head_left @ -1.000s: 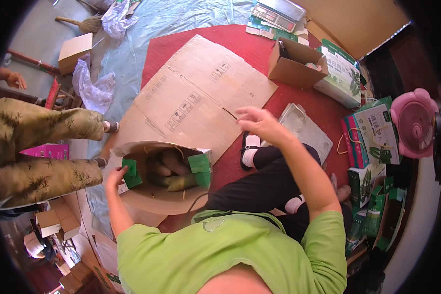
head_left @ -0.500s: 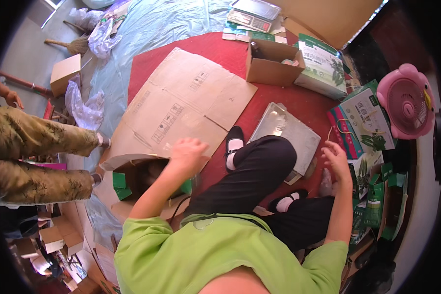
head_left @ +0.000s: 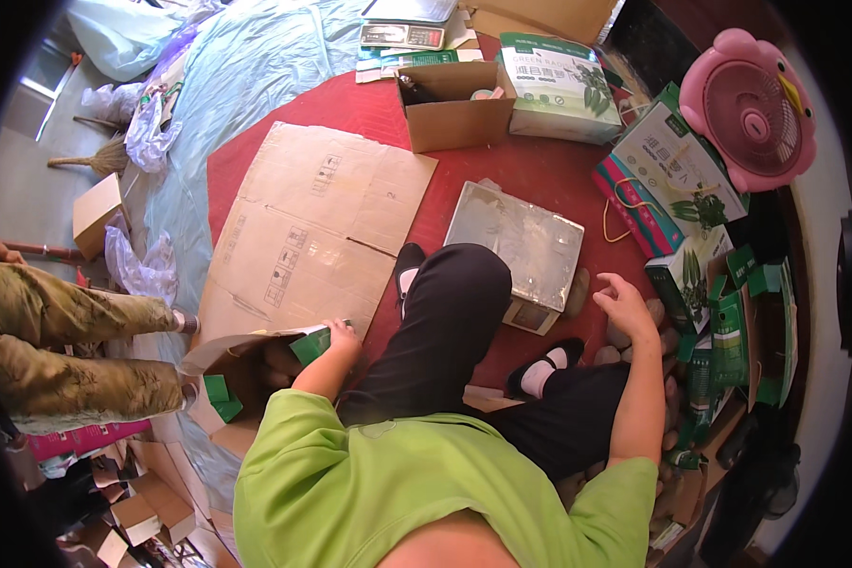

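Red matting (head_left: 246,170) and crinkled blue plastic sheeting (head_left: 265,57) spread across the floor around you. Beyond your left hand (head_left: 343,336) lies one flattened brown cardboard sheet (head_left: 317,189); well to that hand's left are another person's two legs in patterned trousers (head_left: 76,331). Your raised knee (head_left: 459,303), in black cloth, stands between your hands. Beyond your right hand (head_left: 625,308) and slightly left sits one low, grey-topped box (head_left: 516,241). Farther beyond it is one open brown carton (head_left: 459,118); past the hand, toward the upper right, is one pink fan (head_left: 753,118). Three white-and-green cartons (head_left: 559,90) with leafy pictures curve around that side.

Just left of your left hand is the one open box (head_left: 235,437) at work, with two green flaps (head_left: 310,347) showing and dim, rounded brown items inside; shadow prevents a count. Your left fingers are curled over the nearer flap's edge, gripping it. Your right hand hangs loosely open, fingers partly bent, holding nothing visible, near several rounded brown lumps (head_left: 607,356). Whether it touches them, you cannot tell.
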The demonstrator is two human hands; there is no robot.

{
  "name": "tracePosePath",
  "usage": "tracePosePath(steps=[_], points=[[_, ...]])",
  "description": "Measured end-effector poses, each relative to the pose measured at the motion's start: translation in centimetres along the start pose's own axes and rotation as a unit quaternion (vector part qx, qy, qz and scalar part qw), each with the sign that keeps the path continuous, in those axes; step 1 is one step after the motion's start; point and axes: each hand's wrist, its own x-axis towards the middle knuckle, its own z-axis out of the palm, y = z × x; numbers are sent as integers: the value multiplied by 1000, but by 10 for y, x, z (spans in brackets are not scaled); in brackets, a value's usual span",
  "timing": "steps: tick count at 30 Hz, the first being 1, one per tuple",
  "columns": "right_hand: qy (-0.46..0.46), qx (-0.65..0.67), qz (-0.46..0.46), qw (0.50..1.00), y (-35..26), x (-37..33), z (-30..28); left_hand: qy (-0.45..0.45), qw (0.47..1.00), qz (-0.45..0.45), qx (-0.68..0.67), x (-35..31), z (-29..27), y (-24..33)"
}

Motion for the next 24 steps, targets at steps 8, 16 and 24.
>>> tracePosePath(steps=[8, 16, 24], points=[[-17, 20, 14, 1000, -5, -1, 4, 66, 998, 19, 11, -34, 13, -1], [-15, 2, 0, 1000, 17, -5, 4, 152, 986, 57, 38, -23, 93, 14], [-7, -20, -21, 1000, 15, -1, 6, 319, 941, 86, 75, -65, 199, 17]])
